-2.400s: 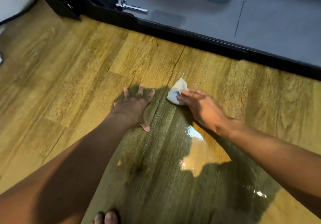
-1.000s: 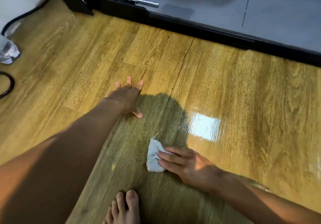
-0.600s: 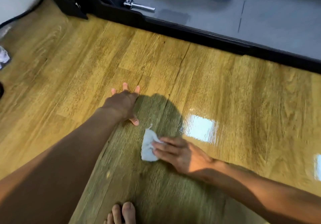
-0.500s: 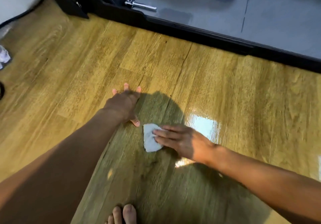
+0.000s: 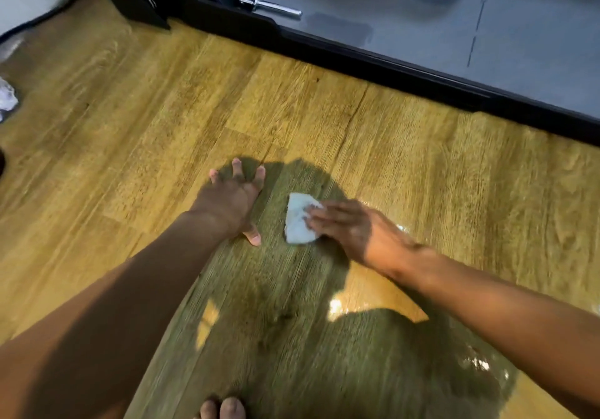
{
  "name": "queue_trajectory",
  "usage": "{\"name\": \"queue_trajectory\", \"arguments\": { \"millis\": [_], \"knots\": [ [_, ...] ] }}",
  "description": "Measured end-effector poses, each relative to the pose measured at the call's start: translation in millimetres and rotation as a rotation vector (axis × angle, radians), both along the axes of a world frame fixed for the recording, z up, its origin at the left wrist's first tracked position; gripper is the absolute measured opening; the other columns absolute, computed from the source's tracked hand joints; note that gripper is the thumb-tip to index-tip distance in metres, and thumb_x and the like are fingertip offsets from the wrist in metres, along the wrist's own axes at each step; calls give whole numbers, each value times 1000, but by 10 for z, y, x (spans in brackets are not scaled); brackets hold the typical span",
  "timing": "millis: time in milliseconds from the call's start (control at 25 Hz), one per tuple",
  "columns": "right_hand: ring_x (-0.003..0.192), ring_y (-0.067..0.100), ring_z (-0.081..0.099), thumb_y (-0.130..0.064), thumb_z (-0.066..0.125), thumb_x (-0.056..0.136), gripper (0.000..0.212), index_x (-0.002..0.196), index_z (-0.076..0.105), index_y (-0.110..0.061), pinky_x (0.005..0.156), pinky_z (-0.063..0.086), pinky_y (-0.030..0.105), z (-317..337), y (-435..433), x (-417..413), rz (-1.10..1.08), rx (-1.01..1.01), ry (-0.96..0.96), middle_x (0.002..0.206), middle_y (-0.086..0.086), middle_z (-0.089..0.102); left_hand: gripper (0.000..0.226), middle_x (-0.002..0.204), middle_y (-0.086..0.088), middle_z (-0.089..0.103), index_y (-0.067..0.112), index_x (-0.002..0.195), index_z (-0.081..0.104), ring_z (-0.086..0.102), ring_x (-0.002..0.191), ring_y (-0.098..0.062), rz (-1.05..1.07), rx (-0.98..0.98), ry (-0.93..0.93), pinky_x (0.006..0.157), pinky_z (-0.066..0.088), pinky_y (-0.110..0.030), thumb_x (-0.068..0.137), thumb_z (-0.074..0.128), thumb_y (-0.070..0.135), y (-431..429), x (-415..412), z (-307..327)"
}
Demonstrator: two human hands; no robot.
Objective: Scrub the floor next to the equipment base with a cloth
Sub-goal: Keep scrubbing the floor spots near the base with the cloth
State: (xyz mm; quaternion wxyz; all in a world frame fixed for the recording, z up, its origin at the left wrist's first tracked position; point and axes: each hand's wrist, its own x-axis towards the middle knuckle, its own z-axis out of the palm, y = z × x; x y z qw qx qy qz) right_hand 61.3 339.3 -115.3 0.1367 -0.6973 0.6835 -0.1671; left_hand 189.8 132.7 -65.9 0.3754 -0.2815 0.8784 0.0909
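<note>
I saw one white cloth [image 5: 298, 225] pressed under the straight fingers [image 5: 323, 214] of the right hand [image 5: 355, 231]; the left hand [image 5: 232, 202] lay spread wide on the floor [image 5: 422, 175].

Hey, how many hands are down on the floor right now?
2. The left hand lies flat on the brown wooden plank floor; the right hand presses a small white cloth beside it.

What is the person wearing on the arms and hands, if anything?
No sleeves are in view. The left hand and right hand have no gloves, and no watch, bracelet or ring shows, though blur could hide a thin one.
</note>
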Motion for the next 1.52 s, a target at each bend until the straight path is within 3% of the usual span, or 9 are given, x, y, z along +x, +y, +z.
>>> {"name": "queue_trajectory", "arguments": {
  "millis": [120, 200, 360, 480, 720, 920, 1120, 1400, 1520],
  "knots": [
    [134, 13, 39, -2, 53, 92, 46, 134, 51, -22, 113, 21, 26, -29, -419, -606, -421, 48, 17, 144, -1, 45, 129, 155, -16, -23, 27, 150, -16, -6, 141, -49, 24, 24, -1, 108, 30, -57, 68, 82, 40, -4, -2, -5],
    [133, 17, 41, 5, 51, 91, 49, 133, 51, -19, 115, 27, 35, -75, -527, -777, -591, 64, 8, 143, 2, 46, 130, 155, -16, -24, 27, 150, -16, -6, 141, -48, 30, 33, 10, 107, 31, -58, 67, 82, 40, -10, -3, -8],
    [133, 22, 42, -14, 56, 93, 37, 129, 55, -22, 110, 36, 43, -173, -251, -429, -303, 44, 35, 139, 3, 51, 132, 154, -17, -27, 27, 149, -19, -7, 140, -50, 8, 25, 10, 107, 31, -58, 66, 82, 42, -29, 24, -65],
    [133, 16, 41, -53, 33, 95, 48, 131, 53, -28, 112, 31, 35, -172, -381, -756, -136, -1, 100, 142, -3, 47, 131, 152, -20, -29, 26, 149, -21, -6, 139, -53, -14, 18, 7, 107, 30, -59, 68, 80, 45, -50, 40, -114],
    [128, 29, 47, 1, 49, 93, 38, 127, 58, -15, 110, 36, 44, -107, -910, -1519, -683, 26, 68, 139, 10, 50, 128, 150, -18, -33, 27, 148, -23, -11, 138, -53, 19, 49, 24, 111, 24, -58, 71, 79, 40, -39, 68, -109],
    [126, 18, 49, -7, 56, 92, 36, 126, 59, -18, 112, 27, 30, -70, -831, -1226, -337, -3, 62, 134, 1, 55, 124, 150, -16, -35, 26, 148, -23, -15, 138, -50, 54, 73, -1, 107, 30, -59, 75, 78, 33, 13, -7, -5],
    [125, 25, 50, -3, 52, 91, 38, 126, 60, -17, 111, 34, 37, -41, -1155, -1717, -726, 64, 88, 133, 8, 56, 126, 152, -14, -32, 28, 148, -21, -14, 139, -49, 59, 75, -11, 108, 29, -59, 73, 79, 33, -9, -20, 15],
    [130, 18, 45, 2, 57, 86, 51, 132, 53, -21, 112, 32, 38, -109, -925, -771, -238, 87, 163, 141, 0, 48, 131, 153, -16, -29, 26, 149, -19, -12, 137, -54, 54, 67, 6, 105, 30, -64, 67, 84, 33, -43, -16, -151],
    [128, 19, 48, -2, 51, 92, 45, 131, 54, -24, 110, 36, 39, -52, -1185, -1079, -445, 163, 173, 141, -1, 49, 132, 153, -17, -28, 25, 149, -18, -11, 137, -55, 51, 52, 12, 105, 30, -64, 67, 84, 34, -65, -10, -177]
  ]
}}
